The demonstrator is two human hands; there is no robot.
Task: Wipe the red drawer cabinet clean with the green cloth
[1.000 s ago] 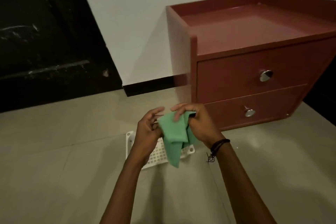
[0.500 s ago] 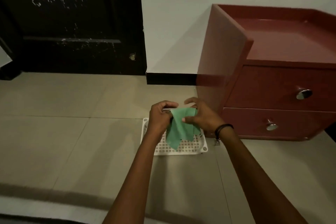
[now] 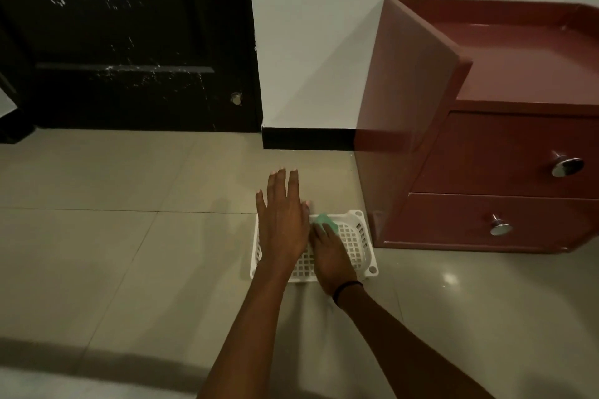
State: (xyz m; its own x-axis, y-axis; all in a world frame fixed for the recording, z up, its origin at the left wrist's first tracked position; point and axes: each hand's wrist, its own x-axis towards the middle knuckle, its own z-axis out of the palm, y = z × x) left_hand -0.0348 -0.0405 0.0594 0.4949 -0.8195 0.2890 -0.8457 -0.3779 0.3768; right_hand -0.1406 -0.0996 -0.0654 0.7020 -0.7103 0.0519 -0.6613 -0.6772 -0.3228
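Pressing down, my right hand [image 3: 330,256] has its grip closed over the green cloth [image 3: 325,223] inside the white plastic basket [image 3: 363,243]; my left hand [image 3: 282,220] hovers flat, fingers spread, holding nothing. Soft, light cloth like this should bunch easily, so I'd pinch a fold before turning to the red drawer cabinet [image 3: 486,152] just beside.

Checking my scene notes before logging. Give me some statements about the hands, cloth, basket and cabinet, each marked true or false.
1. The green cloth is down in the white basket. True.
2. The left hand grips the cloth. False: it is open, fingers spread.
3. Both drawers of the red drawer cabinet are shut. True.
4. The basket sits on top of the cabinet. False: it is on the floor beside it.
5. The right hand is on the cloth. True.
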